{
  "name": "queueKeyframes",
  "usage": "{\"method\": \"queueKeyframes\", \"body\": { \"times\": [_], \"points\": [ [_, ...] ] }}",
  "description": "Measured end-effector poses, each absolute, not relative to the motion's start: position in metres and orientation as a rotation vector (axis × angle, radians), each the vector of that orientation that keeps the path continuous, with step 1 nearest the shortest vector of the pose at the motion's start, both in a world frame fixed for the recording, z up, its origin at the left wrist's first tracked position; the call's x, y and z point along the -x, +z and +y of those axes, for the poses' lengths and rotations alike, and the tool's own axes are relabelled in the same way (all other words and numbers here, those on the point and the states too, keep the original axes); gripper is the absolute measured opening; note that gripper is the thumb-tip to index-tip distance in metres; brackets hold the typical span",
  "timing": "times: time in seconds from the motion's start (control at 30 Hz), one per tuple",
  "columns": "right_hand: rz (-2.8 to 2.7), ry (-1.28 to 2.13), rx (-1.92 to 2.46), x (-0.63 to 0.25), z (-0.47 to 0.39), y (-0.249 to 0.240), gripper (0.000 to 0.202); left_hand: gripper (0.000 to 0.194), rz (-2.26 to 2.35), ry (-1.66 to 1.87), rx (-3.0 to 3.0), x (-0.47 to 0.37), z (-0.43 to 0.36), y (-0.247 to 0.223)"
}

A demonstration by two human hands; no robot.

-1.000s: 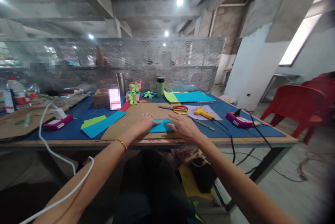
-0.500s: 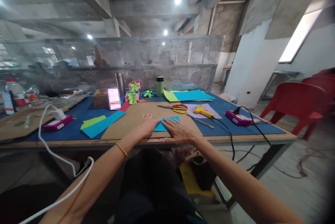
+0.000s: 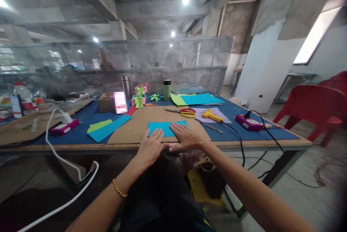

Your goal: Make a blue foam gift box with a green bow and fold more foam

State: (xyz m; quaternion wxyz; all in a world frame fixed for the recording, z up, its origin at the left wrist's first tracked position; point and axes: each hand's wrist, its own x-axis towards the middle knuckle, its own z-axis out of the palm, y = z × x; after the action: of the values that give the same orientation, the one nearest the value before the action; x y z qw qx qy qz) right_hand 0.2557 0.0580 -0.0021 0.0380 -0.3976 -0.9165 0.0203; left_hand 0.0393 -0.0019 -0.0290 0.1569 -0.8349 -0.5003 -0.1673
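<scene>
A blue paper piece (image 3: 166, 127) lies flat on the brown cardboard sheet (image 3: 130, 130) near the table's front edge. My left hand (image 3: 151, 145) rests with straight fingers on its left part; a ring and a gold bead bracelet show on that arm. Pressed flat on the right part of the paper is my right hand (image 3: 185, 136), fingers stretched out. Behind the hands lie red-and-yellow scissors (image 3: 187, 112). To the right, a yellow glue gun (image 3: 213, 115) sits on purple paper (image 3: 199, 111), with a metal blade-like tool (image 3: 210, 126) in front of it.
Blue and green paper strips (image 3: 110, 128) lie at the left. Farther back are a cardboard box (image 3: 106, 102), green-bowed pink items (image 3: 139, 100), a green bottle (image 3: 167, 90) and stacked blue sheets (image 3: 203, 99). Purple power strips (image 3: 248, 122) with cords stand on both sides.
My left hand has moved from the middle of the blue paper to its left part and flattened, uncovering more of the paper. My right hand stays nearly in place.
</scene>
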Motion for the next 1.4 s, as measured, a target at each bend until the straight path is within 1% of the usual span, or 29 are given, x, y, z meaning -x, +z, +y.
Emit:
{"method": "queueKeyframes", "body": {
  "times": [0.13, 0.33, 0.4, 0.5, 0.6, 0.7, 0.8, 1.07, 1.3, 1.4],
  "points": [
    [-2.794, 0.059, 1.2, -0.256, 0.059, -0.004, 0.125, 0.046, -1.48, -0.464, 2.326, -0.009, -0.013, -0.035],
    [-2.77, 0.038, 1.173, -0.256, 0.059, -0.005, 0.123, 0.051, -1.537, -0.431, 2.295, 0.012, -0.023, -0.036],
    [-2.775, 0.044, 1.181, -0.256, 0.058, -0.004, 0.122, 0.056, -1.557, -0.461, 2.221, 0.002, -0.024, -0.028],
    [-2.788, 0.041, 1.179, -0.257, 0.059, -0.004, 0.116, 0.07, -1.504, -0.595, 2.173, -0.029, -0.02, -0.016],
    [-2.823, 0.002, 1.179, -0.258, 0.063, -0.006, 0.102, 0.067, -1.314, -0.569, 2.434, -0.066, -0.013, -0.011],
    [-2.849, -0.009, 1.213, -0.258, 0.066, -0.008, 0.096, 0.064, -1.324, -0.556, 2.498, -0.087, -0.01, -0.015],
    [-2.809, 0.012, 1.207, -0.257, 0.064, -0.007, 0.101, 0.056, -1.385, -0.577, 2.428, -0.086, -0.015, -0.019],
    [-2.771, 0.058, 1.187, -0.255, 0.057, -0.004, 0.118, 0.031, -1.426, -0.669, 2.21, -0.043, -0.031, -0.02],
    [-2.781, 0.058, 1.229, -0.254, 0.057, -0.003, 0.124, 0.034, -1.437, -0.681, 2.142, -0.012, -0.036, -0.034],
    [-2.79, 0.059, 1.223, -0.254, 0.056, -0.001, 0.126, 0.034, -1.461, -0.639, 2.095, -0.003, -0.041, -0.032]
  ]
}}
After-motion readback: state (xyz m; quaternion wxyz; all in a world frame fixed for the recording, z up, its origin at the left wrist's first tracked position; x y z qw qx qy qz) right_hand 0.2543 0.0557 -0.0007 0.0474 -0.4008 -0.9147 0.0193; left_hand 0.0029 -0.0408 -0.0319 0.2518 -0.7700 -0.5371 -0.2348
